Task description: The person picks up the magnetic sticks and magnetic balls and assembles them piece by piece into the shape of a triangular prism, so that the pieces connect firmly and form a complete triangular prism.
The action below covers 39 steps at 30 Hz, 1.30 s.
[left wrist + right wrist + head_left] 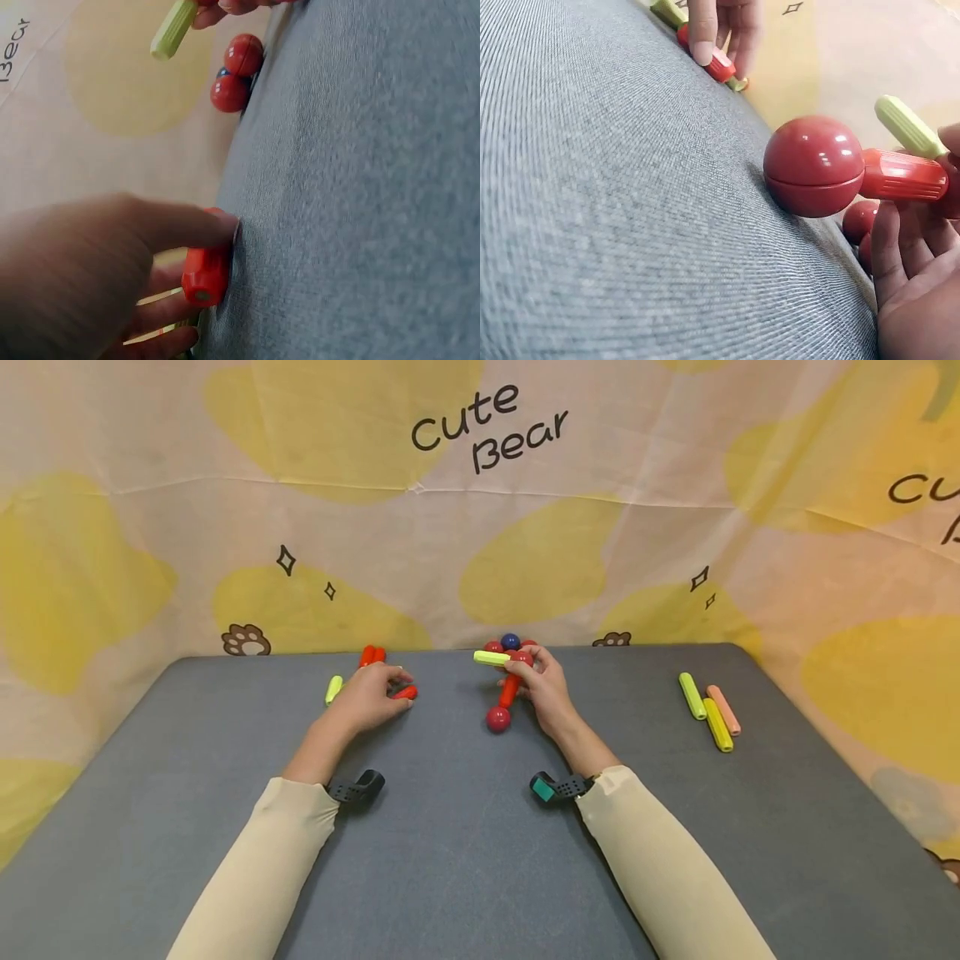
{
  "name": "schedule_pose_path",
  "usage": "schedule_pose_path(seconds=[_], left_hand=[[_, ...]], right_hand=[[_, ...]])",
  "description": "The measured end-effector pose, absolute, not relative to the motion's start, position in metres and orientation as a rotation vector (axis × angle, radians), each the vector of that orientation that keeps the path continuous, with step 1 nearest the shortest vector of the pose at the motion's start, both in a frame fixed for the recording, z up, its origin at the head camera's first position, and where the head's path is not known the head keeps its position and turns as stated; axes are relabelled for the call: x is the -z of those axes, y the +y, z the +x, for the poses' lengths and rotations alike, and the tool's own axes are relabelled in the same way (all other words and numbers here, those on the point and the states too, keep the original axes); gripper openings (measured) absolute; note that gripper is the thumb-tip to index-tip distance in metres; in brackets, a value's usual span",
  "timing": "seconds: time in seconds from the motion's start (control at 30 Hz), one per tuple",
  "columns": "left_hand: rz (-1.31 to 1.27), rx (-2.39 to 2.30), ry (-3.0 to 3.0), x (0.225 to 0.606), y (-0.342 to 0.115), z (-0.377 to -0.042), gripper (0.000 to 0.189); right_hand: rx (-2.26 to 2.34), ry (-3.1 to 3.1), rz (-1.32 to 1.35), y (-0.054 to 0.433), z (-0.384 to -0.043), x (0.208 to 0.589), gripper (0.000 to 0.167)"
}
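Near the back of the table, my left hand (366, 697) pinches a short red ribbed rod (204, 276) lying on the surface, thumb on the near side. My right hand (553, 695) grips a joined piece by its upper red ball (521, 658). From that ball a red rod (904, 176) slopes down to a second red ball (814, 165), low over the table. A yellow-green rod (491, 657) sticks out of the upper ball to the left. Fingers partly hide the upper ball.
Behind my right hand sit a blue ball (510, 641) and red balls (244, 55). Two red rods (367, 656) and a yellow-green rod (333, 689) lie around my left hand. Yellow-green (692, 696), yellow (718, 724) and salmon (724, 710) rods lie at right. A printed cloth (360, 527) hangs behind.
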<state>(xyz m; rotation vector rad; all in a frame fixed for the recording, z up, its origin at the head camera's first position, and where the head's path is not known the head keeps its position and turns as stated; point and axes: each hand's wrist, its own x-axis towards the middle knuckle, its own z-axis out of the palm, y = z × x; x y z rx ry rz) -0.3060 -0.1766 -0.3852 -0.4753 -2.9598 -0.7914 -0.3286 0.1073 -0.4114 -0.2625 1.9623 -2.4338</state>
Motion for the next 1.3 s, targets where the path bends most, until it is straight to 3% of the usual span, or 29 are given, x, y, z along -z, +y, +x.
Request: schedule_pose_path(seconds=[0.17, 0.47, 0.67, 1.0, 1.3], left_hand=[[-0.484, 0.75, -2.969, 0.382, -0.177, -0.308, 0.032], [-0.459, 0.724, -2.95, 0.382, -0.173, -0.312, 0.032], [-0.395, 0.812, -2.881, 0.371, -0.142, -0.319, 0.033], [-0.551, 1.139, -2.881, 0.378, -0.078, -0.378, 0.042], [-0.57, 1.331, -2.821, 0.398, -0.048, -0.389, 0.039]], right_hand=[[2.383, 2.086, -0.251, 0.109, -0.331, 0.411, 0.038], [2.402, 2.122, -0.266, 0.111, -0.335, 0.416, 0.024], [2.533, 1.977, -0.232, 0.114, -0.338, 0.418, 0.01], [2.583, 1.912, -0.191, 0.114, -0.335, 0.418, 0.022], [2.519, 1.945, -0.213, 0.115, -0.332, 0.418, 0.034]])
